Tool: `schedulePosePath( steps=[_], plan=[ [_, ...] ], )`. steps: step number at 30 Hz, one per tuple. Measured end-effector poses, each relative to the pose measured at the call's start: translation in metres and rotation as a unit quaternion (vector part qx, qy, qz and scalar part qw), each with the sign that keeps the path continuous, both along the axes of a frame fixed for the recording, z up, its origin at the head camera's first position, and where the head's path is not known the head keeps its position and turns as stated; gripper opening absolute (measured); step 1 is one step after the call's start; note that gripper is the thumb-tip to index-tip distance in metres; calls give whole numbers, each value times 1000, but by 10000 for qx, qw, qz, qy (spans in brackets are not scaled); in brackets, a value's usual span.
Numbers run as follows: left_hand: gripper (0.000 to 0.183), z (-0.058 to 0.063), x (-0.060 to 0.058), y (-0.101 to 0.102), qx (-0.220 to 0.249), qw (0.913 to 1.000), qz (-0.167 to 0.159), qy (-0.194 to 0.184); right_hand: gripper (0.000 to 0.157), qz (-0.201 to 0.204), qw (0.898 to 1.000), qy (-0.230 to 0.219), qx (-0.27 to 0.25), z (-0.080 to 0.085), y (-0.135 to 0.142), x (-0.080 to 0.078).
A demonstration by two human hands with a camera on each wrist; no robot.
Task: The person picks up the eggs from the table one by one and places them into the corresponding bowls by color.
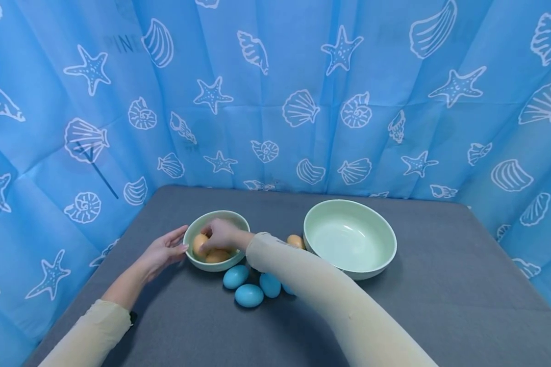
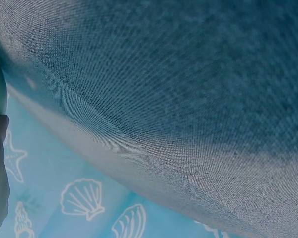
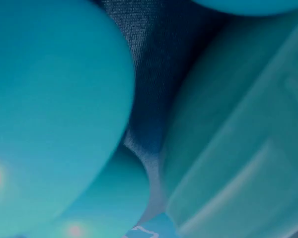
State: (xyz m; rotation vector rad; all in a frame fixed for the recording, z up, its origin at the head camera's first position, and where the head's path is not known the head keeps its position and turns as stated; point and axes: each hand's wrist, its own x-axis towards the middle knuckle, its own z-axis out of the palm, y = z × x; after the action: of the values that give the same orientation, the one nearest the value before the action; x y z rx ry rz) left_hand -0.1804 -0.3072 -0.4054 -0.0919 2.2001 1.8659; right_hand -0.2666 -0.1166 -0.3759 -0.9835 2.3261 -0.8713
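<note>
My right hand [image 1: 221,234] reaches down into the smaller pale green bowl [image 1: 239,261]. Its thumb and fingers pinch an orange-brown egg [image 1: 199,245] at the bowl's left side. Another orange-brown egg [image 1: 218,256] lies in the bowl beneath that hand. With fingers fairly straight, my left hand [image 1: 163,252] touches the bowl's outer left wall; a fingertip [image 2: 1,124] meets the wall in the left wrist view. Several blue eggs, among them one blue egg [image 1: 249,295], lie on the cloth in front of the bowl. The right wrist view shows a blue egg [image 3: 54,109] close up beside the bowl wall [image 3: 228,129].
A larger pale green bowl [image 1: 349,239] stands to the right, with nothing visible inside. One orange-brown egg [image 1: 296,241] lies against its left side, partly behind my right sleeve [image 1: 321,275]. Grey cloth [image 1: 441,285] covers the table. A blue shell-print curtain [image 1: 275,92] surrounds it.
</note>
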Motion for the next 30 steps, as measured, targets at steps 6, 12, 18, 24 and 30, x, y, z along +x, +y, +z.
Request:
schedulePosePath(
  steps=[6,12,18,24,30],
  plan=[
    [65,1,1,1,-20,10000,18,7,21,312,9974,584,292,-4,-6,3],
    [64,1,1,0,-20,10000,37,-18,25,526,9941,869,392,-3,-9,6],
    [66,1,1,1,-22,10000,27,-15,15,376,9986,308,210,-1,-6,4],
    [67,1,1,2,-88,10000,43,-15,41,-170,9994,-282,-98,7,7,-2],
    [68,-1,-1,3,-83,9998,175,-110,45,-474,9949,-646,-619,20,27,-11]
  ],
)
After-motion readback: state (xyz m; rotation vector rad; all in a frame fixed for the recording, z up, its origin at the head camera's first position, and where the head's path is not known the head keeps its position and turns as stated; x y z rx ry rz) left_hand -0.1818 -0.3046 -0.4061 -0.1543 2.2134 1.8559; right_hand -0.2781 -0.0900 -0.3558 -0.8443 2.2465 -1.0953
